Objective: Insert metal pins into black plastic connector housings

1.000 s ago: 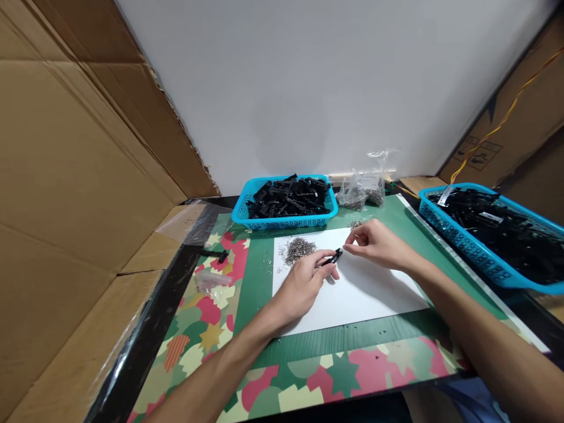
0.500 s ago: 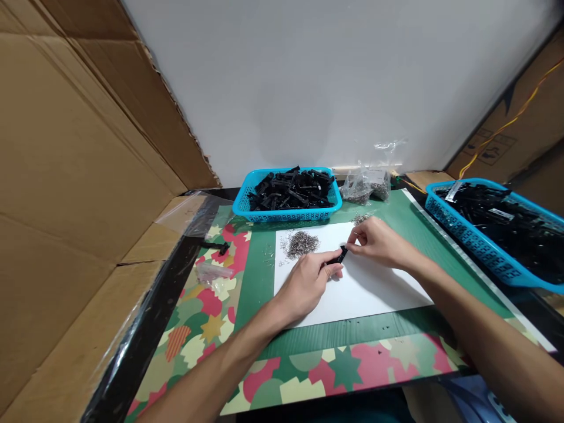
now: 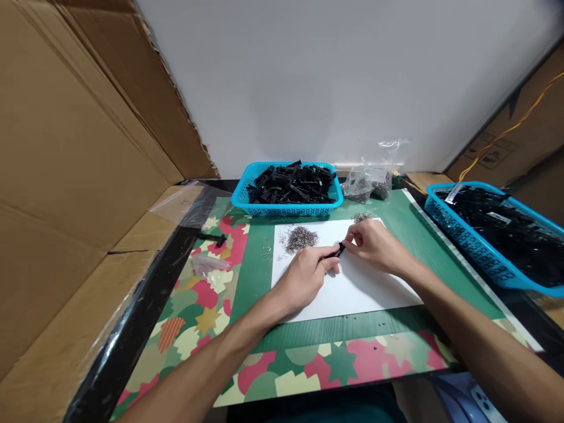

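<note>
Left hand (image 3: 304,276) and right hand (image 3: 374,247) pinch a small black part (image 3: 338,251) over white paper (image 3: 365,288); metal springs pile (image 3: 300,238) at 11 o'clock of it; blue basket (image 3: 286,207) at 12; second basket (image 3: 476,247) at 3; bench (image 3: 352,358) underneath.

Patterned table (image 3: 308,364): white sheet (image 3: 365,288), baskets (image 3: 286,207)

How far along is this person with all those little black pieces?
Done: cannot tell; both blue plastic baskets, far and right, hold black parts. In hand: left hand holds one small black plastic part, right hand pinching at its tip. Left: a pile of tiny metal pieces on the white paper sheet.
</note>
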{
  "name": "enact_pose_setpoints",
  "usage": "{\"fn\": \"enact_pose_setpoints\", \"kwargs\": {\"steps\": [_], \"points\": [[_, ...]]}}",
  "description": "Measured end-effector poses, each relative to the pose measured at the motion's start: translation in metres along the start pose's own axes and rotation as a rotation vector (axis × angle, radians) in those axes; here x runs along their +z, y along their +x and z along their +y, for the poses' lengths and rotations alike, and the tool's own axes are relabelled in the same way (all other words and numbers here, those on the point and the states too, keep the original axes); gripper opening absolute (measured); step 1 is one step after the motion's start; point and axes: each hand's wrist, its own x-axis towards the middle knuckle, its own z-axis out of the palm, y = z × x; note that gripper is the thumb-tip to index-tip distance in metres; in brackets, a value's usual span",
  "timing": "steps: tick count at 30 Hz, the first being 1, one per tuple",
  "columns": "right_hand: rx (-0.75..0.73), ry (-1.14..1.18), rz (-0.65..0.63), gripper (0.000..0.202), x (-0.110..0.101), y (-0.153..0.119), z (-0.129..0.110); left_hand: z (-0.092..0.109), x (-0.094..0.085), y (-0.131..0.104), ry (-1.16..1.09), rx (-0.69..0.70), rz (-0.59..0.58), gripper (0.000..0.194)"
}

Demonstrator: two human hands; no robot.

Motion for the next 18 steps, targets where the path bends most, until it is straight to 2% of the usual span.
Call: {"fn": "enact_pose_setpoints", "kwargs": {"steps": [5,8,9,10,13,14,16,18], "points": [[-0.041,0.098,-0.046,0.021,-0.007,0.003,0.009,0.000,0.000,-0.001,0.019,-0.004,-0.004,0.028],[-0.014,0.267,-0.123,0.035,-0.016,0.003,0.018,0.000,-0.001,-0.001,0.027,-0.016,-0.002,0.028],[-0.001,0.336,-0.089,0.042,-0.018,0.003,0.020,0.000,-0.001,0.000,0.030,-0.020,0.005,0.029],[0.011,0.419,-0.003,0.049,-0.018,0.004,0.020,0.000,-0.002,0.000,0.035,-0.022,0.011,0.030],[0.019,0.784,0.406,0.065,-0.010,0.008,0.014,0.000,-0.002,0.001,0.060,-0.027,0.021,0.035],[0.014,0.917,0.474,0.069,-0.006,0.011,0.011,-0.001,-0.002,0.002,0.073,-0.028,0.017,0.037],[0.033,1.053,0.490,0.071,0.003,0.017,0.008,-0.003,-0.001,0.002,0.102,-0.022,0.006,0.040],[0.070,0.954,0.400,0.072,0.008,0.020,0.007,-0.006,0.001,0.001,0.120,0.000,0.004,0.043]]}}
